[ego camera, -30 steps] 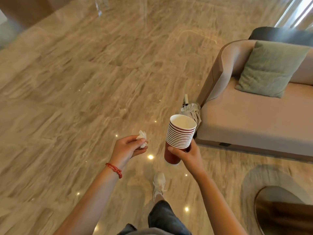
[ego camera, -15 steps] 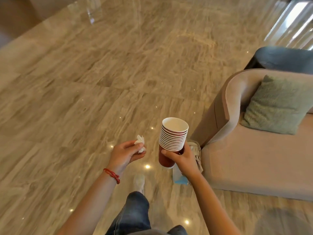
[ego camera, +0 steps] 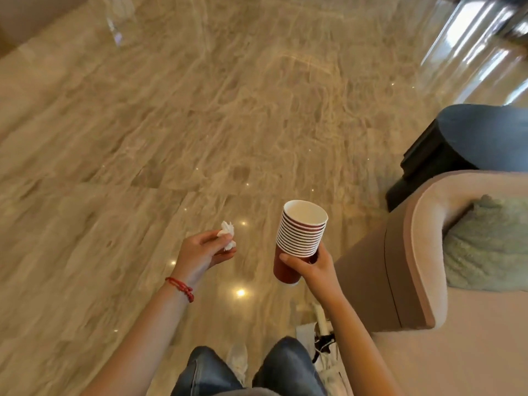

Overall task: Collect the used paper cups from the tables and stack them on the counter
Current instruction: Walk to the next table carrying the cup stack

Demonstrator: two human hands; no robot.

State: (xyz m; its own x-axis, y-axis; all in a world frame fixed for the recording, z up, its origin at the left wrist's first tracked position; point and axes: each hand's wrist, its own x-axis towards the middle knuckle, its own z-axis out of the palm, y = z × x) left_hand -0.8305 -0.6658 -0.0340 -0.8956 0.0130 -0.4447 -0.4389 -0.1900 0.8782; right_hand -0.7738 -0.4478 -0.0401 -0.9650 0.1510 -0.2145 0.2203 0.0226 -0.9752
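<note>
The right hand (ego camera: 313, 267) has its grip wrapped round a stack of cups (ego camera: 300, 238); the left hand (ego camera: 203, 252) pinches what looks like crumpled tissue (ego camera: 227, 234), above the floor (ego camera: 200, 124).

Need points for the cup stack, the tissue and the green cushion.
cup stack (ego camera: 300, 238): head view, on the stacked rims.
tissue (ego camera: 227, 230): head view, on the crumpled white part above the fingers.
green cushion (ego camera: 485, 247): head view, on its front face.
</note>
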